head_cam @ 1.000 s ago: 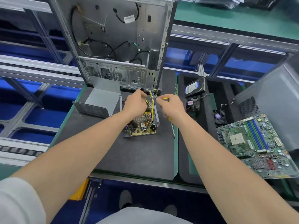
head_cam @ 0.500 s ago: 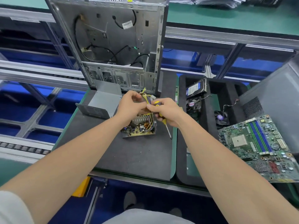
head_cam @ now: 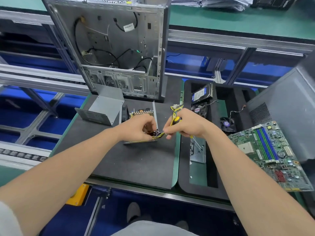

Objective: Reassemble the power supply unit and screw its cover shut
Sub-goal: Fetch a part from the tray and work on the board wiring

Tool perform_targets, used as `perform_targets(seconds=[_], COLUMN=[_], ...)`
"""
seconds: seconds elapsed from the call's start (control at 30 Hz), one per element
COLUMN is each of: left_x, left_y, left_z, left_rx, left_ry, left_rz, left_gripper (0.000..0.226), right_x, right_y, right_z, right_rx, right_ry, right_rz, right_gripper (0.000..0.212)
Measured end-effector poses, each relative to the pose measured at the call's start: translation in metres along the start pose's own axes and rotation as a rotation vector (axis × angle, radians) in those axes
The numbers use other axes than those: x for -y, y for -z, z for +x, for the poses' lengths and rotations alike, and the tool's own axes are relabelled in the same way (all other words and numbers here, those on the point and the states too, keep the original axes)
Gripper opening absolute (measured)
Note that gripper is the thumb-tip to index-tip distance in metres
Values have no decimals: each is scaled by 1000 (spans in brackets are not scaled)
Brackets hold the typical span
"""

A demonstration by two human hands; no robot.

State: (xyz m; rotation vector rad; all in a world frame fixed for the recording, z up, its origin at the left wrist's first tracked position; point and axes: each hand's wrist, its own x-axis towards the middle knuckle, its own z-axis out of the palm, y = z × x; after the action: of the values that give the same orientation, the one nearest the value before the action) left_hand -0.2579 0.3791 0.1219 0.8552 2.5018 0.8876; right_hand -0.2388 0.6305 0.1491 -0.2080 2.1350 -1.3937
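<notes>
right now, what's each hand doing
Left hand: closed, pinching the yellow and black wire bundle at the tan power supply circuit board.
Right hand: closed round the yellow and black handled screwdriver, also pinching that bundle.

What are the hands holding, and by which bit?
The right hand grips a screwdriver by its yellow-black handle and pinches the wire bundle. The left hand seems to pinch those wires beside the circuit board.

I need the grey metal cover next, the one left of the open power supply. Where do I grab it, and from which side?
Probably the right edge of the cover, pinched from the right by the left hand, which is nearest. It's thin folded sheet with a flat top likely too broad to span. The right hand holds the screwdriver and cables.
</notes>
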Motion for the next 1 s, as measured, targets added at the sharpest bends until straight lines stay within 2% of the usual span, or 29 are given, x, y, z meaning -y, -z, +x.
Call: perform_targets(seconds=[0.17, 0.27, 0.4, 0.5, 0.6, 0.8, 0.9, 1.0], left_x=[10, 13, 16, 17, 15, 5, 3, 6], left_y=[-8, -11, -15, -19, -25, -30, -31, -33], left_z=[-4, -3, -3, -2, -1, 6, 7, 8], left_rx=[3, -12, -24, -39, -33, -123, -168, -354], left_ry=[-86, -132, -149, -87, 11, 101, 83, -100], left_rz=[104, 147, 164, 181, 205, 318, 446, 647], left_gripper=[36, 29, 29, 32, 40, 18, 18, 25], right_x=[-25, -37, -47, -50, -50, -46, -46, -43], right_y=[7, 12, 17, 15, 9, -4, -8, -10], right_z=[-7, -10, -14, -10, 0, 22, 30, 35], right_rx=[12, 35, 63, -115, -274, -516, -623, -647], right_ry=[-17, -70, -57, -56, -24, -126, -87, -36], right_rz=[96, 176, 164, 292, 446, 636, 636, 499], right_gripper=[13, 13, 15, 4, 6, 6, 11, 13])
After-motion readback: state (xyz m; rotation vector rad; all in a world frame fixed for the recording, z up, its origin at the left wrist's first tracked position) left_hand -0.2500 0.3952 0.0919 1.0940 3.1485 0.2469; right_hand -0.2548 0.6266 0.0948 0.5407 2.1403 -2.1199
